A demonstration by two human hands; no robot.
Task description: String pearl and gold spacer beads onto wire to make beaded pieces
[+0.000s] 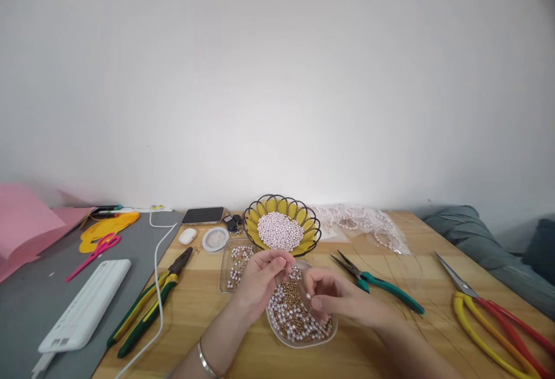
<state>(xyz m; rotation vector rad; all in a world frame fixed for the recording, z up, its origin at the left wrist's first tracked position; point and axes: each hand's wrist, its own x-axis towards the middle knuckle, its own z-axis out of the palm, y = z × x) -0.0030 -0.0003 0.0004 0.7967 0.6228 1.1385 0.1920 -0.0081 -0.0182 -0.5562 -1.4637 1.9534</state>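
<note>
Left hand (259, 282): thumb and fingertips pinched together; what's between, I can't make out.
Clear plastic tub (302, 345) of white and gold beads (289, 312): beneath both hands, longer axis running towards the white wall (277, 89).
Round pearly-white bead (308, 296): over the tub, same every way round.
Right hand (337, 297): curled, thumb and forefinger closed on that bead.
</note>
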